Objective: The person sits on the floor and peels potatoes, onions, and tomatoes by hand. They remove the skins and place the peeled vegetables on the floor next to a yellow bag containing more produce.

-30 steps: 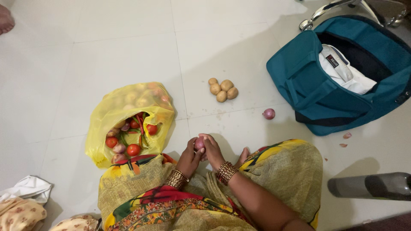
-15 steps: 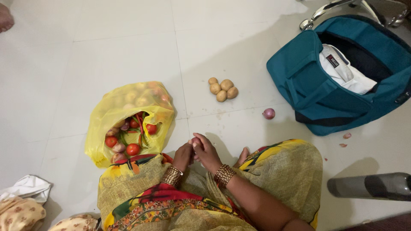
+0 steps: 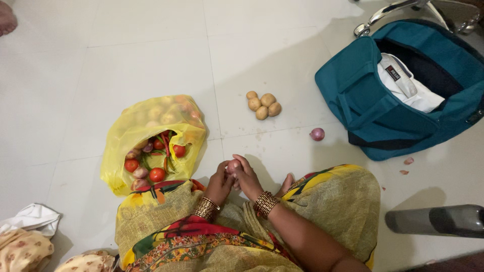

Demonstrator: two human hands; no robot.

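now, step: i am peeling a small red onion [image 3: 232, 165], i judge.
hands: left hand [image 3: 220, 183] and right hand [image 3: 246, 178] are pinching it together above my lap.
next: needing fingertips under loose skin.

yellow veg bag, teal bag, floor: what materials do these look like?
Yellow carrier bag: thin glossy plastic film, seemingly; it crinkles, and the produce shows through. Teal zip-top travel bag: woven synthetic cloth by the look, matte, with stitched seams and soft folds. White floor: glazed tile, probably ceramic; grout lines and a soft sheen.
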